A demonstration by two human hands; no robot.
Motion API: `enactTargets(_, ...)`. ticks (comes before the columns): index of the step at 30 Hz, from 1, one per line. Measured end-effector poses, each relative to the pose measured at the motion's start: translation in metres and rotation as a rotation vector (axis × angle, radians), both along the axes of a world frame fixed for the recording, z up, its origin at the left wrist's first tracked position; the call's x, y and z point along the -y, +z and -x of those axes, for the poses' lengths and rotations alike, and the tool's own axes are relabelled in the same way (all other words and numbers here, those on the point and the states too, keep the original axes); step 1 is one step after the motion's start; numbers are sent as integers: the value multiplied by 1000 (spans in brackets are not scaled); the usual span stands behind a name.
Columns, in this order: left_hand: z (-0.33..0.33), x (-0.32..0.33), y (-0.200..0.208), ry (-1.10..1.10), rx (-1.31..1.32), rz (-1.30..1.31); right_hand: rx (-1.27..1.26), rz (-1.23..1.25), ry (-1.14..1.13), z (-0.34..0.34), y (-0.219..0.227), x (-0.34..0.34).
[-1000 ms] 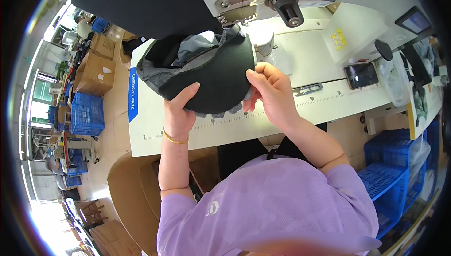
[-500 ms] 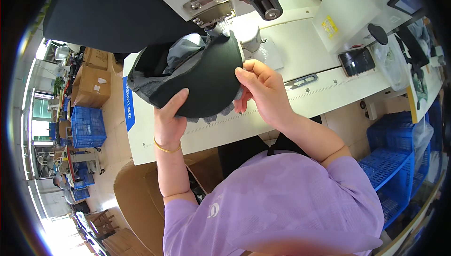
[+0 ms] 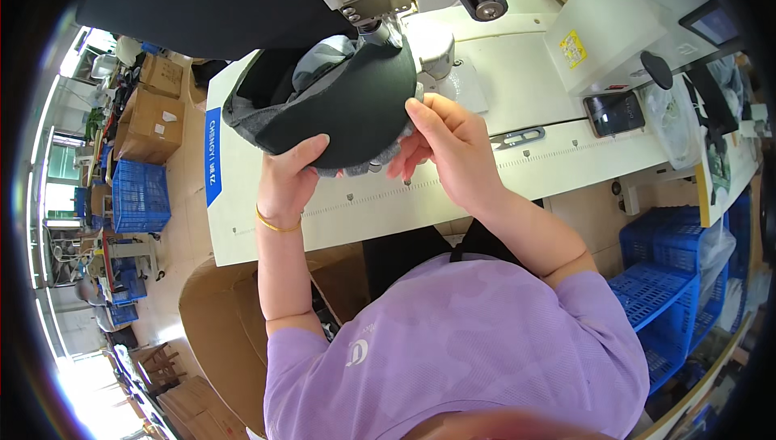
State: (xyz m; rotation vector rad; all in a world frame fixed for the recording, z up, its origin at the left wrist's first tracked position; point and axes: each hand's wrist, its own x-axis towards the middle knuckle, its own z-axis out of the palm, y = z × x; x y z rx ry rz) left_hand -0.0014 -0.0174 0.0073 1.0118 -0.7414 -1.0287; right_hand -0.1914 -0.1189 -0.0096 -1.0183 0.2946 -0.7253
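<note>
A black and grey cap [image 3: 347,105], its smooth dark brim facing up, is under the sewing machine's needle area [image 3: 376,32]. My left hand [image 3: 289,173] grips the brim's near left edge, thumb on top and the fingers mostly hidden beneath. At the right edge of the brim my right hand [image 3: 453,145] pinches between thumb and forefinger, its other fingers curled below. Grey fabric shows along the brim's lower edge, and a lighter grey bunch of cloth [image 3: 323,60] lies inside the crown. The stitching point itself is hidden by the machine parts.
A thread snipper [image 3: 518,138] lies right of my right hand, with a phone [image 3: 614,113] beyond it. A clear plastic bag [image 3: 672,129] hangs at the table's right end. Blue crates [image 3: 659,278] stand low on the right; a large cardboard box [image 3: 218,311] is below the table.
The view has shifted slightly. The cap's brim has turned a little under the machine, exposing more grey fabric along its near edge. Both hands keep hold of it.
</note>
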Motion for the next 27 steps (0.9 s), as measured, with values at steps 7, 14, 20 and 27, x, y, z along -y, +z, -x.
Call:
enactTargets(7, 1, 10, 2, -42, -21, 21, 2, 39, -43, -9, 1, 12)
enactTargets(14, 8, 21, 1, 8, -13, 79, 29, 25, -61, -14, -2, 12)
enactTargets(20, 21, 26, -8, 188, 113, 45, -1, 48, -79, -11, 0, 16)
enactTargets(27, 35, 33, -15, 267, 130, 72, 21, 52, -123, -15, -3, 20)
